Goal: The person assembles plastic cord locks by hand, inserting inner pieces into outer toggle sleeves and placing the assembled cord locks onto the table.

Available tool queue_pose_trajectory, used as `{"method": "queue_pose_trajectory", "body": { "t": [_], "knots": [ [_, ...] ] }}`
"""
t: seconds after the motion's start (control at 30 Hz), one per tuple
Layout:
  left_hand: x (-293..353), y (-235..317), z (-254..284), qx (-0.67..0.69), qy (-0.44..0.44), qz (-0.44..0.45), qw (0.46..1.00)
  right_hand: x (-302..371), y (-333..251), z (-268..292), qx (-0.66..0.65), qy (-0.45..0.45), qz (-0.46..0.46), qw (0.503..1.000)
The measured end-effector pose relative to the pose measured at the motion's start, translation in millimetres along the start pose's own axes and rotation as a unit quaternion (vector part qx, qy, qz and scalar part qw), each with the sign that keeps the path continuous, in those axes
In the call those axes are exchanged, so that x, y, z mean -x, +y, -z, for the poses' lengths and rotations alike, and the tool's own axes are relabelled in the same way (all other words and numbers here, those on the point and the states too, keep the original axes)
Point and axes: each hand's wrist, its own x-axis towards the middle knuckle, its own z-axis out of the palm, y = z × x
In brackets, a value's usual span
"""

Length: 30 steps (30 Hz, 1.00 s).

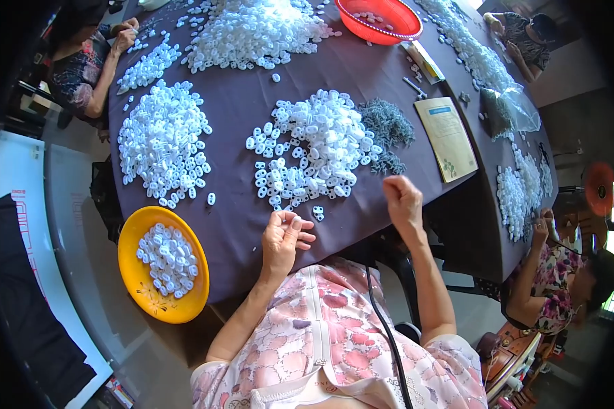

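Observation:
My left hand is at the near table edge, thumb and forefinger pinched together and the other fingers loosely spread. What the pinch holds is too small to name. A few white two-hole plastic pieces lie just right of it, below a heap of white oval pieces. My right hand is curled closed above the table's front edge, its fingertips hidden. Beyond it lies a pile of small dark grey parts, too fine to identify.
At left are another white heap and a yellow bowl of white pieces. A large white mound and red basket stand farther back. A tan paper packet lies right. Other people sit around.

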Motion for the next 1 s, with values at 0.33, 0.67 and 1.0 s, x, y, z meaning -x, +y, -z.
{"method": "queue_pose_trajectory", "body": {
  "t": [0.33,0.67,1.0],
  "knots": [
    [8,-3,-9,0.002,0.087,-0.053,0.995,-30,12,-2,0.152,-0.041,0.001,0.987],
    [18,-14,-8,0.006,0.083,-0.076,0.994,-18,25,-21,0.259,0.034,0.123,0.958],
    [26,-18,5,0.03,0.04,-0.082,0.995,-11,24,-20,0.188,0.062,0.14,0.97]
  ]
}}
